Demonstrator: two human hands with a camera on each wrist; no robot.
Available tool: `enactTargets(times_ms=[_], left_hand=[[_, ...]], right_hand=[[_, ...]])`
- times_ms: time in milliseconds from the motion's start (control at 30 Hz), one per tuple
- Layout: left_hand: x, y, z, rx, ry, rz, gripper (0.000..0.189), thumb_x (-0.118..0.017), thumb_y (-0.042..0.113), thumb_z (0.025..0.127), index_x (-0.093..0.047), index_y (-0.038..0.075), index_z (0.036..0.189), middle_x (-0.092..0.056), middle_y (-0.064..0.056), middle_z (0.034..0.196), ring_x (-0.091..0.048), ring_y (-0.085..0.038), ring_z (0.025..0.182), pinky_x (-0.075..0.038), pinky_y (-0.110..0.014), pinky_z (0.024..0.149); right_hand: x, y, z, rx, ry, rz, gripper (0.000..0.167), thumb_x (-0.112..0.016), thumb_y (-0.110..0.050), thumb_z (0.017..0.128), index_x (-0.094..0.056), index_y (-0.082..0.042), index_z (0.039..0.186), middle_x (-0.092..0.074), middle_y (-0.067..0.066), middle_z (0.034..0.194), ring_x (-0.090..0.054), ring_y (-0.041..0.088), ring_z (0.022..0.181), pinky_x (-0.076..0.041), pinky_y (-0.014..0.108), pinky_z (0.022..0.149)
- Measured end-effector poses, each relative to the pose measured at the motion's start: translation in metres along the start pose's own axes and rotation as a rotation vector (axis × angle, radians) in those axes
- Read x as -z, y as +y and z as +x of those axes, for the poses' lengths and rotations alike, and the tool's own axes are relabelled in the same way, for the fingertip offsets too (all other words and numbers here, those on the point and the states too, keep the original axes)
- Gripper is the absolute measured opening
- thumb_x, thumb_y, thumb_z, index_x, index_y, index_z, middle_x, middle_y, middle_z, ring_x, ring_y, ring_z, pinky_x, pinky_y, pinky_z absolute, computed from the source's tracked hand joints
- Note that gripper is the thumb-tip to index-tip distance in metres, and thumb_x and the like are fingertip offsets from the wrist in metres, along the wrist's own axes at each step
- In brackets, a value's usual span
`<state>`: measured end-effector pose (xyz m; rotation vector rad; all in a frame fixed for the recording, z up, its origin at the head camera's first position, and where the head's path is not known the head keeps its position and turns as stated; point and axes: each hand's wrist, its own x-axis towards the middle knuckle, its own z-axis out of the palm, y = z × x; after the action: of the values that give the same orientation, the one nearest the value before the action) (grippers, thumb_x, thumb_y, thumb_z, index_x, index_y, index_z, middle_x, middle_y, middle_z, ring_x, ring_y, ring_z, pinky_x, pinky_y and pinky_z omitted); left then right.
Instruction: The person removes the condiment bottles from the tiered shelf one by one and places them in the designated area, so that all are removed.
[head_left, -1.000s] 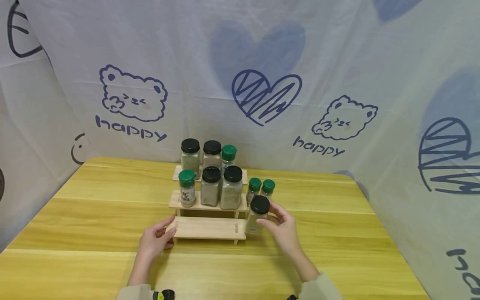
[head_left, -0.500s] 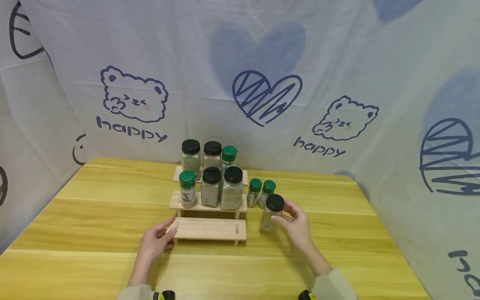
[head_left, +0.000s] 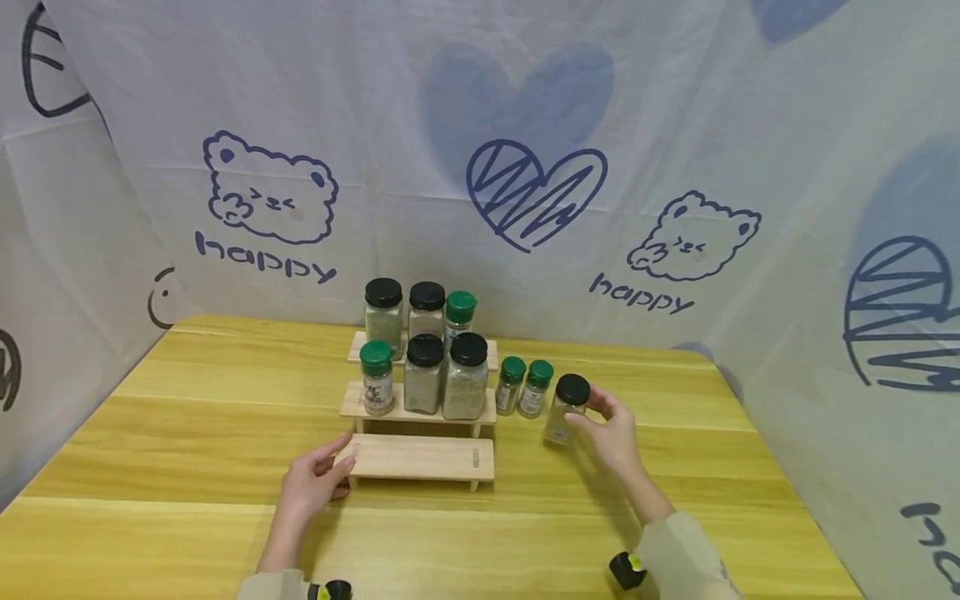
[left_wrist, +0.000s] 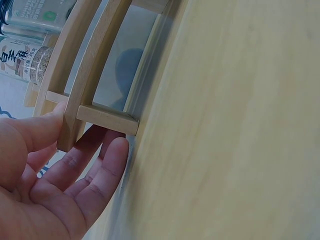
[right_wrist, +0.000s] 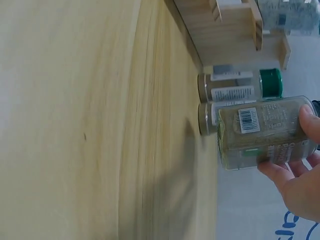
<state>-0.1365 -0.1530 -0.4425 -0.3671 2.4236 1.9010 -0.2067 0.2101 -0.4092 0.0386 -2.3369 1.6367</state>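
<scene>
My right hand (head_left: 613, 429) holds a square spice jar (head_left: 567, 410) with a black lid, thumb and fingers on opposite sides of it. In the right wrist view, powder and a barcode label show through this jar (right_wrist: 265, 132), which is raised off the table. At the left end of the lowest step of a wooden tiered spice rack (head_left: 420, 458), my left hand (head_left: 313, 482) grips the wood. The left wrist view has the thumb against the board's end (left_wrist: 75, 117) and the fingers under it. Two small green-lidded spice bottles (head_left: 521, 389) stand between the rack and the held jar.
On the middle step stand a green-lidded bottle (head_left: 377, 379) and two black-lidded jars (head_left: 463, 379). The top step carries two more black-lidded jars (head_left: 383, 321) and a green-lidded bottle (head_left: 460, 310). Behind the wooden table (head_left: 187, 400) hangs a printed cloth (head_left: 405, 108).
My right hand has carried the black-lidded jar from beside the rack's lowest step to the right, past the two small bottles, and slightly back. The left hand has stayed on the rack.
</scene>
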Motion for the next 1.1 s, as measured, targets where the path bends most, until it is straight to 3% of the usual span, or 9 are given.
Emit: enactTargets(times_ms=[167, 300, 567, 833, 1100], left_hand=[[0.001, 0.001, 0.001, -0.002, 0.005, 0.000, 0.041, -0.054, 0.009, 0.090, -0.046, 0.002, 0.129, -0.041, -0.033, 0.124, -0.056, -0.032, 0.096, -0.055, -0.029, 0.065], [0.001, 0.001, 0.002, 0.001, 0.010, 0.000, 0.041, -0.054, 0.009, 0.090, -0.046, 0.002, 0.129, -0.042, -0.034, 0.122, -0.058, -0.027, 0.089, -0.055, -0.030, 0.065], [0.000, 0.000, 0.003, 0.001, 0.004, 0.004, 0.040, -0.054, 0.008, 0.090, -0.046, 0.002, 0.129, -0.043, -0.034, 0.121, -0.059, -0.025, 0.086, -0.055, -0.030, 0.065], [0.001, -0.001, 0.003, 0.000, 0.001, 0.002, 0.040, -0.054, 0.008, 0.090, -0.046, 0.002, 0.129, -0.040, -0.034, 0.124, -0.056, -0.031, 0.095, -0.055, -0.031, 0.066], [0.000, 0.000, 0.002, -0.001, 0.004, -0.004, 0.040, -0.054, 0.007, 0.090, -0.046, 0.002, 0.129, -0.043, -0.034, 0.122, -0.058, -0.026, 0.087, -0.055, -0.031, 0.066]], right_hand=[[0.001, 0.005, 0.009, -0.017, -0.008, -0.008, 0.048, -0.068, 0.008, 0.074, -0.048, 0.013, 0.117, -0.053, 0.028, 0.112, -0.050, 0.034, 0.102, -0.043, 0.040, 0.090], [0.000, 0.009, 0.017, -0.012, -0.015, -0.018, 0.048, -0.067, 0.011, 0.072, -0.047, 0.015, 0.115, -0.052, 0.030, 0.111, -0.049, 0.036, 0.103, -0.040, 0.044, 0.093], [-0.001, 0.015, 0.028, -0.005, -0.057, -0.052, 0.048, -0.065, 0.010, 0.075, -0.044, 0.016, 0.117, -0.048, 0.032, 0.116, -0.047, 0.039, 0.107, -0.036, 0.040, 0.098], [-0.004, 0.019, 0.040, -0.041, -0.090, -0.005, 0.048, -0.061, 0.015, 0.076, -0.042, 0.016, 0.119, -0.046, 0.031, 0.120, -0.045, 0.038, 0.110, -0.039, 0.035, 0.096], [-0.005, 0.025, 0.045, -0.076, -0.111, 0.032, 0.050, -0.059, 0.017, 0.076, -0.039, 0.016, 0.122, -0.043, 0.031, 0.123, -0.043, 0.038, 0.113, -0.041, 0.031, 0.093]])
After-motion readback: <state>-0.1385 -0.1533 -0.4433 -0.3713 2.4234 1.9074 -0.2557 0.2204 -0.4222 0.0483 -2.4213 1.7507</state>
